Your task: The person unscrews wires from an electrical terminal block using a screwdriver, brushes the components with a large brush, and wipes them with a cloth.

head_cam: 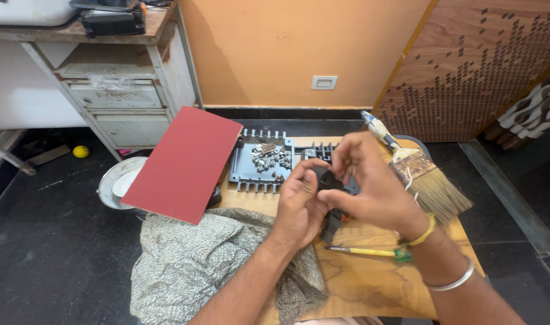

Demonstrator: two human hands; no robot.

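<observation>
Both of my hands are raised over a wooden board (371, 283). My left hand (299, 207) grips a small black plastic part (329, 180) from below. My right hand (371, 186) pinches the same part from above with thumb and fingers. A dark piece (331, 225) hangs beneath my hands. Under my right wrist a screwdriver (362, 251) with a yellow shaft and green handle lies on the board.
A black finned tray (245, 168) holding several small metal bits sits behind my hands, a red board (185, 162) leaning at its left. A wide paintbrush (419, 174) lies at the right. A speckled cloth (197, 265) hangs at the left. A white bowl (115, 180) rests on the dark floor.
</observation>
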